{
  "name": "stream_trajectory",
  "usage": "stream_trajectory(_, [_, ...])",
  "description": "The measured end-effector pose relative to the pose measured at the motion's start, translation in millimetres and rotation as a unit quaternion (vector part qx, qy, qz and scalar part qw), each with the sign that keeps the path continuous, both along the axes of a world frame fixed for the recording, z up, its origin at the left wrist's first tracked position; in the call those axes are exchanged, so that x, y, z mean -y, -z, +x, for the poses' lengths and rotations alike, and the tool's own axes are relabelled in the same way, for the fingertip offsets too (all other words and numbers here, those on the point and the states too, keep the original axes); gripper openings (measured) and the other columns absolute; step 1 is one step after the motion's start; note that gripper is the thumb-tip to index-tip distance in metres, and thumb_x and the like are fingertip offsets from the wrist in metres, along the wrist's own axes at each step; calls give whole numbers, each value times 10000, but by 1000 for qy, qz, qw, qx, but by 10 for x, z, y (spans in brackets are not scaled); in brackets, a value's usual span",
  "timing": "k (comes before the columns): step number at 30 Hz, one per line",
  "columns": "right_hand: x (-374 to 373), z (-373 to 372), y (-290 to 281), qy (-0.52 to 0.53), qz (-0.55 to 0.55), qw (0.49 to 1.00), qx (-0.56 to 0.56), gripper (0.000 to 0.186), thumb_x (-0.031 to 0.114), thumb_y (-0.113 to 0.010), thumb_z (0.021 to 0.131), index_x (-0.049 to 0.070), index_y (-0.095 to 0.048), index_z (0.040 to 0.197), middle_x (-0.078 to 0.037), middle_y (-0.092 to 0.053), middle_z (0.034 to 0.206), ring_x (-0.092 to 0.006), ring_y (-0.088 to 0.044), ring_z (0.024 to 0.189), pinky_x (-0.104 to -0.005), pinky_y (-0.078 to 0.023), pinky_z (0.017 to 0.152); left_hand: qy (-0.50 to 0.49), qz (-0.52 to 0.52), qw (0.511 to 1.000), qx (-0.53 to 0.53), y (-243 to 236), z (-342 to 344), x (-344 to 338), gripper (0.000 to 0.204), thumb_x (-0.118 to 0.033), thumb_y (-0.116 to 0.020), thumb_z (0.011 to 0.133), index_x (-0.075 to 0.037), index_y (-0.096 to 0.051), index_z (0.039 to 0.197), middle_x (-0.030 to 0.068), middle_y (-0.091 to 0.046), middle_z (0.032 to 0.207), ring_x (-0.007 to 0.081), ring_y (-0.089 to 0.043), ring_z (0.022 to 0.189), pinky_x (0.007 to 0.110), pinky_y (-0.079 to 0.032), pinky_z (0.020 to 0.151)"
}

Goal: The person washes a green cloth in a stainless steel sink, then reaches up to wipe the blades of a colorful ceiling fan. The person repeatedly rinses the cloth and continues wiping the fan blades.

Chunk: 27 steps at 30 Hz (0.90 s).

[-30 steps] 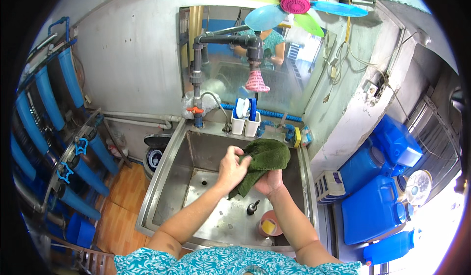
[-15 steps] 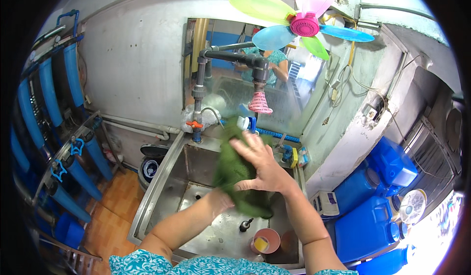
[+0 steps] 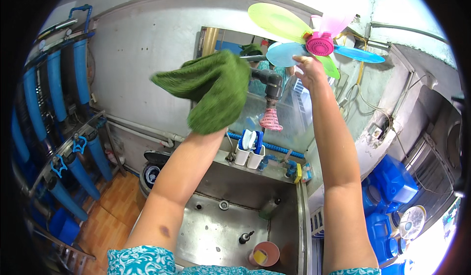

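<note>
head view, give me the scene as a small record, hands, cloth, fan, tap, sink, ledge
left hand: hidden by the green cloth; left forearm shows below
right hand: fingers over a blue blade; grip cannot be told
green cloth: over the left hand, hanging loosely, slightly blurred
fan: pink hub; green, blue and pink blades
tap: dark grey pipe, pink patterned cover at its outlet
sink: metal; pink cup with something yellow inside
ledge: white holder with blue and white items

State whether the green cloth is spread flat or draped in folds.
Draped in folds: the green cloth hides the left hand, its surface visibly creased.
</note>
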State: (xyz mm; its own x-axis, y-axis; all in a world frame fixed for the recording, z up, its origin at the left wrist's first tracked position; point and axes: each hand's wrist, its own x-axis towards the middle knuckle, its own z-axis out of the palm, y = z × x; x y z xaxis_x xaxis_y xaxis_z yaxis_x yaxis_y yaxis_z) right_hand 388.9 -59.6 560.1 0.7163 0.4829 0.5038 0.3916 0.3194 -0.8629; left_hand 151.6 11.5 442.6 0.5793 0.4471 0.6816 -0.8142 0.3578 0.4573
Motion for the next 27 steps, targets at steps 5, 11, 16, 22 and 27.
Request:
stream_trajectory(5, [-287, 180, -69, -76, 68, 994, -34, 274, 61, -667, 762, 75, -605, 1029, -97, -632, 967, -233, -624, 833, -399, -457, 692, -20, 9, 996, 83, -554, 889, -86, 367, -274, -461, 933, -81, -429, 1243, 102, -518, 1141, 207, -534, 1026, 351, -451, 875])
stream_trajectory(11, [-354, 513, -38, -162, 256, 953, 26, 239, -9, -658, 735, -16, -628, 972, -99, -651, 841, -167, -618, 686, -314, -514, 635, 56, -38, 980, 186, -1107, 1720, 297, 336, -255, -478, 927, -69, -452, 1205, 103, -548, 1079, 208, -558, 970, 344, -480, 822])
stream_trajectory(16, [-118, 570, -78, -48, 155, 976, 146, 287, -29, -672, 712, -20, -638, 997, -105, -663, 874, -173, -633, 733, -303, -524, 656, 72, 17, 980, 185, -1161, 1757, 37, 311, -239, -493, 921, -59, -472, 1174, 104, -573, 1027, 210, -578, 922, 339, -504, 778])
stream_trajectory(22, [157, 459, -169, -16, -5, 972, 233, 293, -93, -633, 729, -34, -606, 1015, -123, -664, 929, -224, -653, 826, -339, -556, 746, 44, 167, 979, 110, -894, 1222, -544, 286, -235, -500, 923, -48, -500, 1140, 107, -602, 975, 213, -601, 873, 340, -531, 741])
stream_trajectory(27, [200, 503, -235, -47, -15, 967, 249, 260, -80, -647, 717, -35, -639, 972, -107, -678, 893, -185, -652, 785, -298, -545, 721, -426, 355, 821, 132, -902, 776, -778, 271, -247, -510, 915, -36, -545, 1082, 108, -611, 960, 209, -614, 814, 338, -536, 671])
